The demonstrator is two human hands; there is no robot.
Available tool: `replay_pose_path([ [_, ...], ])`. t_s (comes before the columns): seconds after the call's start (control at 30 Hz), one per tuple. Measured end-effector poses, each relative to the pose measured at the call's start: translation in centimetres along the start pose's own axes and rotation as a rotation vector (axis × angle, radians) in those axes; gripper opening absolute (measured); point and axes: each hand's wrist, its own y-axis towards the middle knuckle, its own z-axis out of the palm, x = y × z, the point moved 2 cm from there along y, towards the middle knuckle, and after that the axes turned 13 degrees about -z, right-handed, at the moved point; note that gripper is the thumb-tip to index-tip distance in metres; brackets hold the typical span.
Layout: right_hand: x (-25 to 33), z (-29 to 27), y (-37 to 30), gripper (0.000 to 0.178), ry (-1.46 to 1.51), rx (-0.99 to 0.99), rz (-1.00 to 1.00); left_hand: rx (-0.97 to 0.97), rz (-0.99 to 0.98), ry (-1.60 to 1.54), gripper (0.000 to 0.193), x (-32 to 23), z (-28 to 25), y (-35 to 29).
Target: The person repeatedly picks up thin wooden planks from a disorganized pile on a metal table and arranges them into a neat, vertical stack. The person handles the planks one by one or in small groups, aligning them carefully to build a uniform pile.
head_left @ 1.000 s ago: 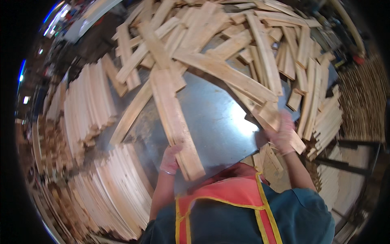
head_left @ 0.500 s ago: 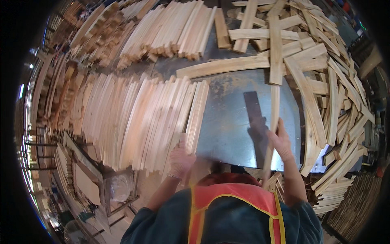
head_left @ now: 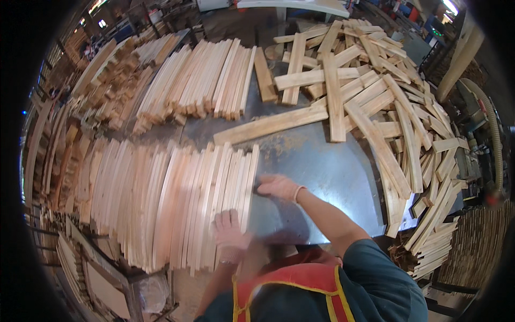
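A tight row of pale wooden slats (head_left: 177,204) stands side by side on the metal-topped table (head_left: 322,172). My left hand (head_left: 229,236), in a light glove, lies with fingers stretched over the near ends of the slats toward the row's right side. At that row's right edge, my right hand (head_left: 280,187), gloved too, points left with its fingertips at or just beside the outermost slat (head_left: 248,188). Its fingers look loosely bent and around no slat; whether they touch the wood is hard to tell.
Loose curved boards (head_left: 370,96) pile up on the table's right side. One long board (head_left: 271,124) lies across behind the metal surface. A second row of slats (head_left: 198,80) stands farther back, with rougher wood pieces (head_left: 115,80) to its left.
My right hand has moved left from the board pile to the row's right edge and no longer holds the long slat. The view has shifted, and my left hand now lies flatter on the slats.
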Motion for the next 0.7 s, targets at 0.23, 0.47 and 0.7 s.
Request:
replay_pose_path([
  [0.23,-9.2,-25.1,0.6,0.097,-1.014,-0.611,0.416,-0.102,-0.001,0.175,0.085,-1.1,3.3,0.5],
  [0.47,-7.7,-22.4,-3.0,0.1,-0.048,-0.679,0.06,0.08,0.193,-0.3,0.077,-14.2,-1.6,4.5],
  [0.7,-3.2,-17.4,0.7,0.095,-0.561,-0.063,-0.345,0.66,-0.556,-1.312,0.05,-17.3,6.1,12.4],
])
